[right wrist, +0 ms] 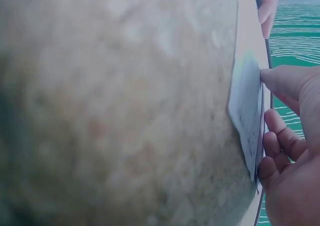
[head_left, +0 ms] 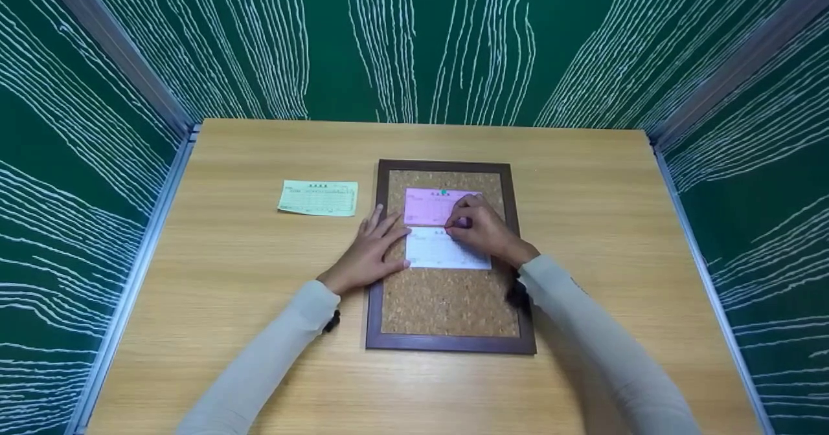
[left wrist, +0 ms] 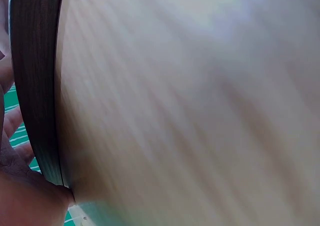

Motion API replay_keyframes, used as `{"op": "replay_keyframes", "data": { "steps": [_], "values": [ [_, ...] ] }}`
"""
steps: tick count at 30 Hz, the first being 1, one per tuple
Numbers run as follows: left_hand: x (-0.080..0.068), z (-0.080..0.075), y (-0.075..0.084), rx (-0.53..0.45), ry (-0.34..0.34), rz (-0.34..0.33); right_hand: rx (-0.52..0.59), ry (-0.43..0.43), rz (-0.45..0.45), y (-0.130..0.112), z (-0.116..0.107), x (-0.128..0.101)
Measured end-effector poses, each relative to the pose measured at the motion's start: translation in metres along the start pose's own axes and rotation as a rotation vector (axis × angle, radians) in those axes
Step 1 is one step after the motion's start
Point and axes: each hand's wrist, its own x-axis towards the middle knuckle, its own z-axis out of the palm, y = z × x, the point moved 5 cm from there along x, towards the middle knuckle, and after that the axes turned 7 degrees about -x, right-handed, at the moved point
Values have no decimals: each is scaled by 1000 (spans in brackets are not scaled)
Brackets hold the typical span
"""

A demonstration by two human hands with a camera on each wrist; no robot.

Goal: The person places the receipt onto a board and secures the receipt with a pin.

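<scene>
A framed corkboard (head_left: 450,302) lies on the table, with a pink slip (head_left: 424,208) on it under a green pushpin (head_left: 443,192). Directly below is a white slip (head_left: 434,254) printed with a form. My right hand (head_left: 484,228) pinches a small red pushpin (head_left: 446,228) at the white slip's top edge. Its curled fingers (right wrist: 282,136) show in the right wrist view, where the pin cannot be made out. Spread over the board's left frame, my left hand (head_left: 369,250) touches the white slip's left edge with its fingertips and thumb.
A pale green slip (head_left: 317,199) lies on the wooden table (head_left: 246,279), left of the board. Green panels with white wavy lines (head_left: 421,46) stand behind the table and along both sides.
</scene>
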Motion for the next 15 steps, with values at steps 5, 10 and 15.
{"op": "replay_keyframes", "data": {
  "steps": [5,10,15],
  "values": [
    [0,0,1,0,-1,9,-1,20,20,-1,0,1],
    [1,-1,3,-2,7,8,-7,11,23,-3,-1,3],
    [1,-1,3,2,8,-5,4,0,33,-2,0,2]
  ]
}}
